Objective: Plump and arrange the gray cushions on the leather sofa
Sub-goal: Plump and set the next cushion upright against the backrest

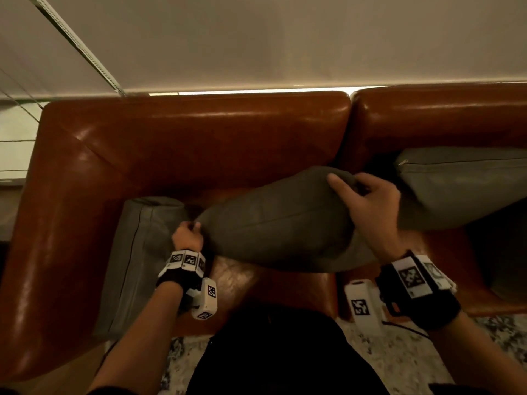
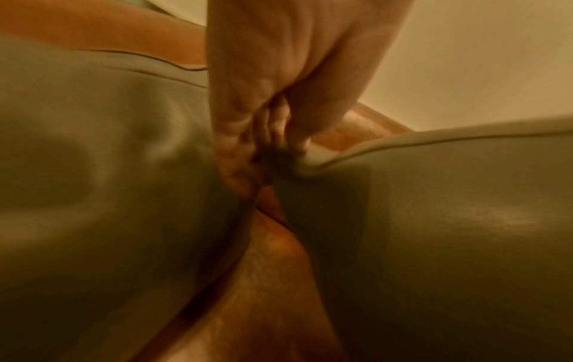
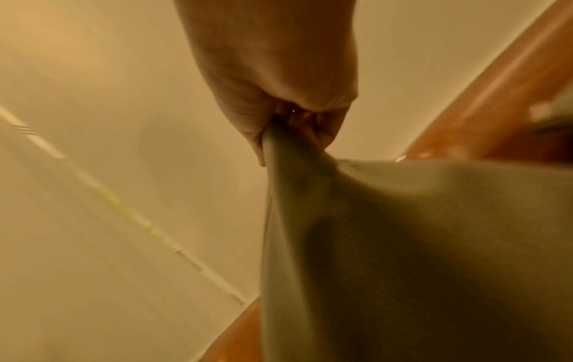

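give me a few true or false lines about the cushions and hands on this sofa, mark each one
1. Both hands hold the same cushion. True: the left hand pinches one corner of the middle cushion, and the right hand grips the opposite corner.
2. Only one gray cushion is in view. False: there are three, with a left cushion and a right cushion too.
3. The sofa is brown leather. True.
4. The right hand lies flat and open. False: its fingers bunch the fabric.

Gray cushions, glossy brown leather sofa, speckled rug.
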Tool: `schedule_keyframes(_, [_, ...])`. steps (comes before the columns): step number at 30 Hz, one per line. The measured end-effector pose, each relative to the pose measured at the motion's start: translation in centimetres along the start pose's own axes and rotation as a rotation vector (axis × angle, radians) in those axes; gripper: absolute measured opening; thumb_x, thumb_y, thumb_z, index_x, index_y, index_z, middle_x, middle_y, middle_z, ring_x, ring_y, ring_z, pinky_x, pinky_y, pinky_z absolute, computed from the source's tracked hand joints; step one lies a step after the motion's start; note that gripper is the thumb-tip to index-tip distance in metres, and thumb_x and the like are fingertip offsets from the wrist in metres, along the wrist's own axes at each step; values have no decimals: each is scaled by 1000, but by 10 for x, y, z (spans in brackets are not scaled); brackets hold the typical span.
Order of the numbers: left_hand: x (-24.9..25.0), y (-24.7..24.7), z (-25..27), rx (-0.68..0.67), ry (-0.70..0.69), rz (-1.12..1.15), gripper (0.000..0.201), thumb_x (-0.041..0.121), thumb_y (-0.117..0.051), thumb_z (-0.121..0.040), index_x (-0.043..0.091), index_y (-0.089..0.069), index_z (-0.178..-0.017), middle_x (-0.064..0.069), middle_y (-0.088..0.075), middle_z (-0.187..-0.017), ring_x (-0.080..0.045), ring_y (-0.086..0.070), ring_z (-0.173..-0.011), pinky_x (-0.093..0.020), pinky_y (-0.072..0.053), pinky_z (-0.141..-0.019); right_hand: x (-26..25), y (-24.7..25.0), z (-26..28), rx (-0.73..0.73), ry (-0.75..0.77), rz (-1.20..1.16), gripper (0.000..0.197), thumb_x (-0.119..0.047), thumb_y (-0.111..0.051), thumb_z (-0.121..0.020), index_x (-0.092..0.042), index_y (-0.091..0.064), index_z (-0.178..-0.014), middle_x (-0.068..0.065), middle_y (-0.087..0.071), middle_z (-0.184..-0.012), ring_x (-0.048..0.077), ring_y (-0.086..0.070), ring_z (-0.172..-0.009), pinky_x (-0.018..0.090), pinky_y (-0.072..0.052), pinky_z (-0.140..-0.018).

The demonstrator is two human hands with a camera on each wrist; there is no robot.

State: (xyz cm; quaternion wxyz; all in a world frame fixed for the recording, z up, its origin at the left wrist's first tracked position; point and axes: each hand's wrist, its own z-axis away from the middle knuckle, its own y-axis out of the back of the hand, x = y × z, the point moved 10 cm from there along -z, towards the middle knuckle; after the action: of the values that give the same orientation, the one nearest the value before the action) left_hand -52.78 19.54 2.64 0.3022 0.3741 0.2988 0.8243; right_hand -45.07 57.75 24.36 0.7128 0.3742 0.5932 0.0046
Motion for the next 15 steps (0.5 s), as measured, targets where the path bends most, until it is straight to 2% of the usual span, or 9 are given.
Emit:
schedule_keyframes(2, [7, -26, 2, -117, -82, -36, 52, 32, -45, -96, 3, -37, -139, -26, -42, -140, -40, -38, -131, -43, -30, -111, -37, -28, -7, -21, 95, 10, 33, -35, -68, -84, -7, -64, -66, 4, -60, -60, 10, -55, -55, 21, -41, -51])
schedule_keyframes(4, [31, -40, 15, -183, -222, 133, 50, 34, -41, -97, 12, -35, -142, -12, -39, -145, -29, -35, -136, -36, -27, -113, -62, -62, -20, -36, 156, 28, 37, -33, -67, -84, -5, -59, -61, 3, -54, -56, 9, -48, -53, 22, -35, -51])
schedule_keyframes(6, [49, -56, 31, -309, -258, 351, 46, 35, -38, -98, 20, -36, -142, 7, -39, -140, -14, -32, -136, -29, -24, -113, -75, -100, -37, -58, 205, 85, 39, -32, -65, -85, -8, -51, -58, -5, -44, -52, 11, -45, -54, 24, -27, -52])
schedule_keyframes(8, [59, -77, 39, -466, -258, 513, 51, 34, -44, -96, 25, -30, -144, 10, -34, -146, -10, -31, -137, -34, -22, -117, -74, -151, -51, -136, 206, 180, 37, -33, -60, -88, -14, -45, -60, -11, -36, -52, 12, -43, -58, 23, -23, -56])
schedule_keyframes(9, [61, -86, 40, -525, -239, 560, 60, 30, -50, -92, 28, -23, -146, 6, -31, -150, -12, -34, -136, -39, -24, -117, -68, -179, -56, -206, 189, 209, 35, -33, -57, -90, -14, -46, -63, -10, -39, -55, 13, -46, -61, 24, -26, -59])
schedule_keyframes(11, [64, -96, 33, -560, -220, 598, 84, 19, -60, -85, 32, -6, -148, 2, -31, -149, -12, -44, -125, -42, -32, -111, -40, -242, -55, -408, 138, 264, 27, -30, -52, -93, -8, -59, -79, 2, -57, -75, 18, -55, -76, 33, -41, -69])
schedule_keyframes(12, [70, -94, 28, -533, -236, 596, 92, 14, -63, -84, 33, 1, -148, 0, -30, -150, -13, -45, -125, -43, -35, -110, -25, -269, -47, -542, 112, 284, 22, -24, -50, -94, -5, -62, -98, 10, -62, -94, 21, -57, -90, 36, -44, -79])
schedule_keyframes(14, [78, -88, 11, -422, -277, 554, 98, 9, -64, -84, 35, 8, -144, -9, -29, -152, -20, -42, -132, -44, -35, -111, 4, -305, -22, -783, 99, 292, 43, -8, -46, -93, -8, -44, -136, 18, -51, -131, 29, -51, -119, 38, -41, -101])
schedule_keyframes(15, [84, -82, 4, -372, -297, 541, 98, 8, -64, -84, 36, 9, -142, -11, -29, -151, -22, -40, -134, -44, -34, -112, 14, -309, -11, -831, 122, 277, 55, -2, -45, -90, -12, -34, -143, 17, -44, -141, 30, -45, -128, 38, -36, -108])
